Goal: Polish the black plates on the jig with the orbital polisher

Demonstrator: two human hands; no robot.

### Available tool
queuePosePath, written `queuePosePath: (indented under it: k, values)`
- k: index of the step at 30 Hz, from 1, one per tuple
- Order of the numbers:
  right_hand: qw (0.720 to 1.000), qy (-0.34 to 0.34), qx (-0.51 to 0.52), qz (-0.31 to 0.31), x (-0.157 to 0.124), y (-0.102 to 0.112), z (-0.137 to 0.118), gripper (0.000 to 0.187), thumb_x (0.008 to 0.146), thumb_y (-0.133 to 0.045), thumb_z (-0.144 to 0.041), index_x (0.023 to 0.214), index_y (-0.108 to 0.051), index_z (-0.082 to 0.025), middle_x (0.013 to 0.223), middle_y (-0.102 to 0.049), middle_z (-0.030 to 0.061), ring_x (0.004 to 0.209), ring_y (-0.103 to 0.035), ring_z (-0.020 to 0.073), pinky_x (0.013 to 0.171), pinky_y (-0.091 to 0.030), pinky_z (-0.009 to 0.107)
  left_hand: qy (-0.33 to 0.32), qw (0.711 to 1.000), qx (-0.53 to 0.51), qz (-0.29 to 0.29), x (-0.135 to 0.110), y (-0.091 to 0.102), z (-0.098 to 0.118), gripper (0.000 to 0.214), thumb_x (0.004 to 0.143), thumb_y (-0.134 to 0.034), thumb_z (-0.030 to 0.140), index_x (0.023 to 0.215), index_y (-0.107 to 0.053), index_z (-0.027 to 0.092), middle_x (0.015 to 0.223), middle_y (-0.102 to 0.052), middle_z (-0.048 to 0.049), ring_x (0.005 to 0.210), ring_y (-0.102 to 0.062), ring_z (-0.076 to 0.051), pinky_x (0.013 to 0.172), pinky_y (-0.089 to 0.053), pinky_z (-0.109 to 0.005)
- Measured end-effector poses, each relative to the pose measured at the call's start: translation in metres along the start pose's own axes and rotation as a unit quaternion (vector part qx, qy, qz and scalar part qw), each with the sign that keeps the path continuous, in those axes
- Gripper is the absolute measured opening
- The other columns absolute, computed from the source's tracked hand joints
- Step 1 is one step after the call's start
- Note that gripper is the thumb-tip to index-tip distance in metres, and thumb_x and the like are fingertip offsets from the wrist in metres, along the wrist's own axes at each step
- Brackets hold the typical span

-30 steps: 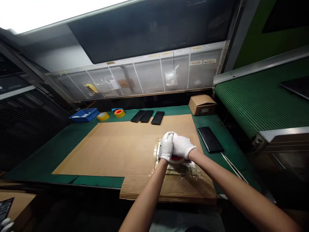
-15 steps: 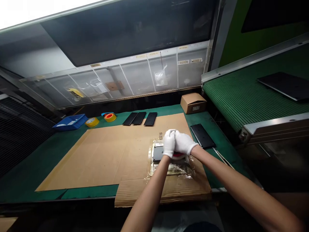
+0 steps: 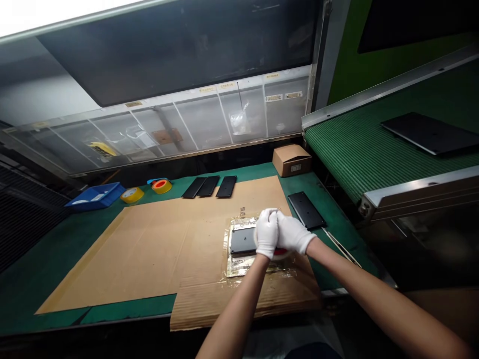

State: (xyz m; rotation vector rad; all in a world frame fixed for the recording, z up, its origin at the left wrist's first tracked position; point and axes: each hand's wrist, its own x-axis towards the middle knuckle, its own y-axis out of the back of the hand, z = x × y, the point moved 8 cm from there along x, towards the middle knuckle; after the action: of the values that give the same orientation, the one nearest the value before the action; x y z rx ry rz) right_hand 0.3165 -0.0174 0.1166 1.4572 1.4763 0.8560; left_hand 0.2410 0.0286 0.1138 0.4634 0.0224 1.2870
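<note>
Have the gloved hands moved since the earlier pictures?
Yes: the left hand and right hand have shifted right, nearer the black panel on the mat.

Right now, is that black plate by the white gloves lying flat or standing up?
Lying flat: the black plate sits level on the shiny wrapping, beside the left glove.

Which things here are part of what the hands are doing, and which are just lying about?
With the hands: left hand, right hand, red thing, black panel, shiny plastic wrap, cardboard sheet.

Lying about: three black panels, side black panel, yellow tape roll, orange-centred tape roll, blue tray, cardboard box.
</note>
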Motion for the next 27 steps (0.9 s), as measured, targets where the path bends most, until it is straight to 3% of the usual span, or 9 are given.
queuePosePath:
  k: [3, 9, 12, 16, 23, 25, 27]
  values:
    - [1.000, 0.025, 0.002, -0.001, -0.011, -0.008, -0.004, 0.061, 0.084, -0.064, -0.027, 0.141, -0.051, -0.010, 0.123, -0.069, 0.0209, 0.096, -0.075, 0.0302, 0.080, -0.054, 0.036, -0.006, 1.000, 0.006, 0.005, -0.017, 0.003, 0.003, 0.022, 0.096, -0.049, 0.022, 0.095, -0.072, 0.021, 0.103, -0.075, -0.0070, 0.102, -0.068, -0.022, 0.102, -0.052, -0.037]
    - [0.999, -0.043, 0.010, -0.001, 0.020, 0.010, 0.015, 0.059, 0.085, -0.065, -0.030, 0.138, -0.052, -0.009, 0.119, -0.071, 0.0211, 0.101, -0.074, 0.0314, 0.083, -0.053, 0.035, 0.014, 1.000, -0.018, -0.017, 0.029, -0.016, -0.005, 0.020, 0.093, -0.051, 0.019, 0.087, -0.070, 0.020, 0.101, -0.076, -0.0093, 0.102, -0.069, -0.024, 0.104, -0.051, -0.040]
    - [0.999, -0.032, 0.010, -0.006, 0.013, 0.003, 0.016, 0.061, 0.082, -0.068, -0.030, 0.138, -0.054, -0.009, 0.118, -0.072, 0.0205, 0.096, -0.075, 0.0310, 0.080, -0.054, 0.034, 0.010, 0.999, -0.028, -0.023, 0.020, -0.017, -0.006, 0.020, 0.093, -0.051, 0.021, 0.089, -0.071, 0.021, 0.102, -0.076, -0.0093, 0.102, -0.070, -0.024, 0.103, -0.051, -0.040]
    - [0.999, 0.022, 0.003, -0.027, 0.006, -0.007, 0.005, 0.065, 0.081, -0.069, -0.029, 0.141, -0.054, -0.010, 0.126, -0.070, 0.0213, 0.097, -0.075, 0.0301, 0.081, -0.054, 0.034, 0.021, 0.999, -0.042, -0.002, 0.003, -0.009, -0.011, 0.022, 0.092, -0.050, 0.022, 0.090, -0.072, 0.022, 0.102, -0.077, -0.0087, 0.103, -0.070, -0.025, 0.104, -0.051, -0.042]
    - [0.999, 0.012, -0.016, -0.045, 0.067, 0.022, -0.016, 0.052, 0.080, -0.073, -0.028, 0.129, -0.066, -0.011, 0.120, -0.074, 0.0185, 0.102, -0.074, 0.0284, 0.084, -0.054, 0.032, 0.096, 0.988, -0.118, -0.002, 0.077, 0.004, -0.024, 0.024, 0.082, -0.053, 0.011, 0.066, -0.066, 0.023, 0.088, -0.078, -0.0144, 0.096, -0.072, -0.032, 0.102, -0.052, -0.051]
    - [0.999, 0.013, -0.020, -0.044, 0.065, 0.020, -0.029, 0.051, 0.080, -0.073, -0.028, 0.127, -0.066, -0.010, 0.117, -0.075, 0.0194, 0.100, -0.074, 0.0296, 0.082, -0.054, 0.033, 0.096, 0.989, -0.115, -0.002, 0.073, 0.017, -0.025, 0.023, 0.083, -0.053, 0.012, 0.067, -0.067, 0.023, 0.089, -0.078, -0.0140, 0.096, -0.072, -0.031, 0.101, -0.052, -0.048]
    - [0.999, 0.017, -0.021, -0.045, 0.050, 0.011, -0.046, 0.052, 0.079, -0.073, -0.027, 0.127, -0.065, -0.008, 0.111, -0.076, 0.0201, 0.096, -0.075, 0.0309, 0.079, -0.055, 0.034, 0.076, 0.991, -0.112, 0.007, 0.047, 0.035, -0.026, 0.020, 0.086, -0.053, 0.016, 0.076, -0.069, 0.022, 0.094, -0.078, -0.0120, 0.097, -0.071, -0.028, 0.101, -0.052, -0.045]
